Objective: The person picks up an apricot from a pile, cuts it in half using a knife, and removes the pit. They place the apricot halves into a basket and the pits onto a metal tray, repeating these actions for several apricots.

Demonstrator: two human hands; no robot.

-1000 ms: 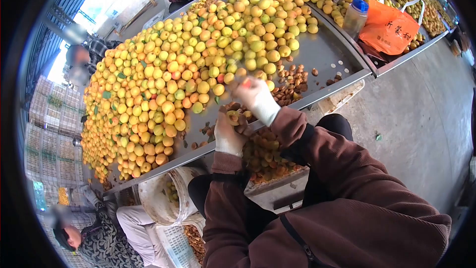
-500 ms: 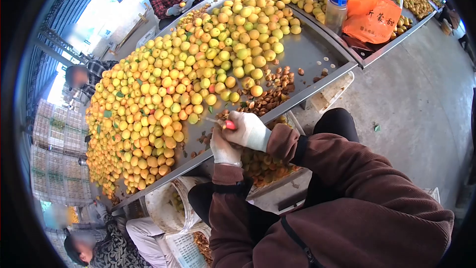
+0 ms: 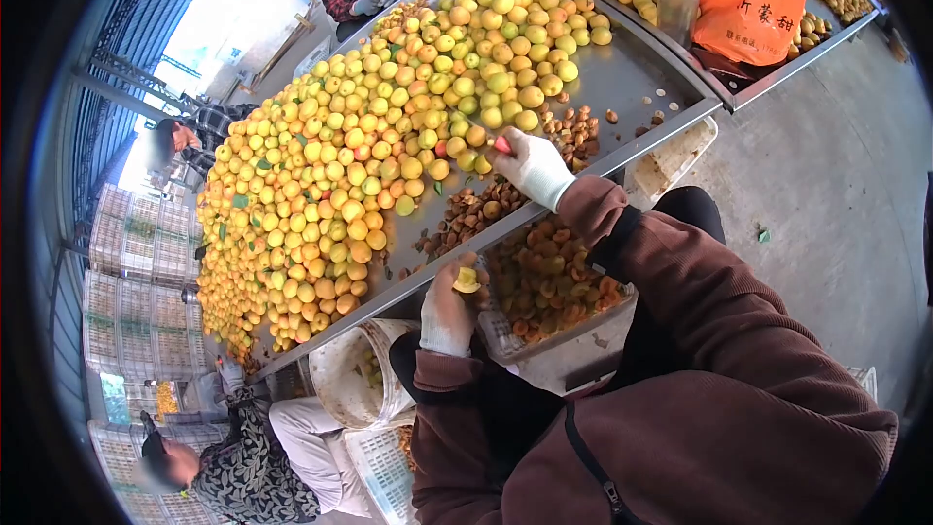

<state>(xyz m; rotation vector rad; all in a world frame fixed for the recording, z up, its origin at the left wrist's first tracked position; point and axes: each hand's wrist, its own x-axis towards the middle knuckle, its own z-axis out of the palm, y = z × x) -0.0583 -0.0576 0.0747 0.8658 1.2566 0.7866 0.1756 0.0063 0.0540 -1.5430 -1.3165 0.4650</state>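
Observation:
My left hand [image 3: 449, 316], in a whitish glove, is closed around a piece of cut apricot [image 3: 466, 280] with yellow flesh, in front of the table edge. Up and to the right, my right hand [image 3: 535, 167], also gloved, grips a small knife [image 3: 501, 144] by its red handle. Its thin blade points at the apricot pile [image 3: 330, 175] and is hard to make out against the fruit. Loose brown pits [image 3: 476, 212] lie on the metal table [image 3: 637, 78] beneath and beside my right hand. Below the table edge, a crate holds cut apricots [image 3: 554, 277].
An orange bag [image 3: 748, 15] and a blue-lidded bottle [image 3: 677, 5] stand at the back right. A white bucket [image 3: 340, 384] and white crate [image 3: 379, 467] sit left of my legs. Co-workers sit along the table's far side and at lower left. Stacked crates [image 3: 146, 321] stand at far left.
My hands, together before, are now apart. The right moved up and right over the table with the knife; the left lowered towards the crate, cut apricot now visible. The view shifted slightly.

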